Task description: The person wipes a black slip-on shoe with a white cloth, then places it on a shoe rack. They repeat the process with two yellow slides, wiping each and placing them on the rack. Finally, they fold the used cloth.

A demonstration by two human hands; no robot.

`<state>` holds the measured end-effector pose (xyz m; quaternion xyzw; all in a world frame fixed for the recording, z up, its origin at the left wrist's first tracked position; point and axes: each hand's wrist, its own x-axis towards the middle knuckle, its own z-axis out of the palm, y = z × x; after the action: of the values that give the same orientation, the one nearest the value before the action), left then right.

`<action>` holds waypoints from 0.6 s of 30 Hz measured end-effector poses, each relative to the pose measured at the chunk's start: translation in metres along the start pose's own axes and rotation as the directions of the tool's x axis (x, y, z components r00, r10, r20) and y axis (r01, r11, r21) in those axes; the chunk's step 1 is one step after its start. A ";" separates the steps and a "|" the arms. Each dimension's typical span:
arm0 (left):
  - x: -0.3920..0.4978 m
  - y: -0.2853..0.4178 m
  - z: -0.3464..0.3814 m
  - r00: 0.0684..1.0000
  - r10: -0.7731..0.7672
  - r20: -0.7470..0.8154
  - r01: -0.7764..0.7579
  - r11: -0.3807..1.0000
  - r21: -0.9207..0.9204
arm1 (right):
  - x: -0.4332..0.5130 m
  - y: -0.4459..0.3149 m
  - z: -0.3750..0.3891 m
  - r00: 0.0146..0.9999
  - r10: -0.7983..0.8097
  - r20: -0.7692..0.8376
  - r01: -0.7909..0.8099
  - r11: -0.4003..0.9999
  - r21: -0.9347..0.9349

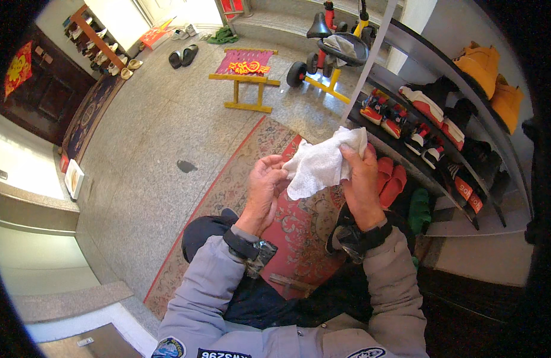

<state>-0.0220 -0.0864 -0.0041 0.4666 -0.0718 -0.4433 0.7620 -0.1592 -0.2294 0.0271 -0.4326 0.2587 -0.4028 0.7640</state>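
A crumpled white cloth (318,163) is stretched between my two hands above a red patterned rug (298,237). My left hand (263,190) pinches its left corner between thumb and fingers. On the other side, my right hand (362,179) grips the cloth's right part, the thumb lying on top. One flap of the cloth droops towards me near the middle. The rest of the fingers of my right hand are partly hidden behind the cloth.
To the right stands a shoe rack (392,129) with several pairs of shoes; red slippers (389,179) and a green slipper (419,208) lie beside it. Ahead are a folding stool (246,74) and a child's tricycle (331,58). Black slippers (183,57) lie farther off on the stone floor.
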 end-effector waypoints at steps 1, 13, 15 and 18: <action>0.001 -0.001 -0.001 1.000 0.002 -0.020 -0.002 1.000 0.008 | 0.000 -0.001 -0.001 1.000 -0.007 -0.006 0.007 1.000 -0.004; -0.001 -0.002 0.002 0.985 0.160 0.072 -0.170 0.972 0.162 | -0.007 -0.018 -0.003 0.972 -0.228 -0.062 0.186 0.901 -0.391; 0.002 -0.004 0.005 0.982 0.168 0.090 -0.187 0.942 0.277 | -0.009 -0.017 -0.002 0.987 -0.160 -0.019 0.145 0.935 -0.323; 0.001 -0.005 0.005 0.987 -0.036 0.155 0.004 0.979 0.202 | -0.012 -0.018 -0.004 0.998 -0.030 0.058 0.042 0.977 -0.208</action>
<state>-0.0271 -0.0918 -0.0053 0.5053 -0.1715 -0.4772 0.6983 -0.1760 -0.2265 0.0418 -0.5258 0.2709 -0.3753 0.7137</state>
